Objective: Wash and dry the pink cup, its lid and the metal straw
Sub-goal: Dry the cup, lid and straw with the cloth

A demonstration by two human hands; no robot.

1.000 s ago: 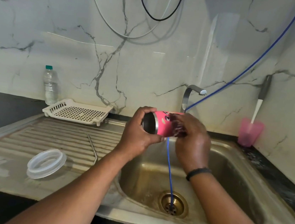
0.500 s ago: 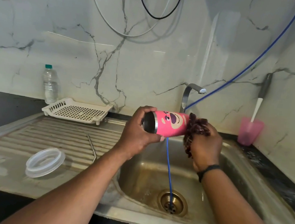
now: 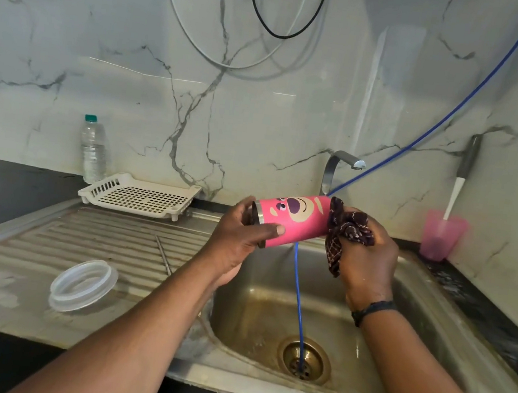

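Pink cup (image 3: 294, 220): held on its side above the sink, metal-rimmed mouth pointing left, base pointing right; a cartoon face is printed on its wall.
Left hand (image 3: 239, 236): fingers and thumb curled round the mouth end of the pink cup, thumb lying along the near side.
Right hand (image 3: 367, 262): fingers closed round a dark patterned cloth (image 3: 346, 233), which is bunched against the base of the pink cup; one corner hangs down. A dark band sits on the wrist.
Lid (image 3: 83, 286): clear and round, lying flat on the ribbed draining board at near left, well apart from the pink cup.
Metal straw (image 3: 163, 254): thin rod lying along the ribs of the draining board, between the lid and the sink.
Sink (image 3: 425, 318): steel basin set in the bench, brass drain at near centre.
Blue hose (image 3: 298, 302): runs from upper right behind the pink cup and down into the drain.
Tap (image 3: 336, 170): against the far marble wall, behind the pink cup.
White rack (image 3: 140, 196): on the far side of the draining board, a water bottle (image 3: 93, 150) just behind it.
Pink tumbler (image 3: 442, 235): far right on the bench, a brush standing in it.
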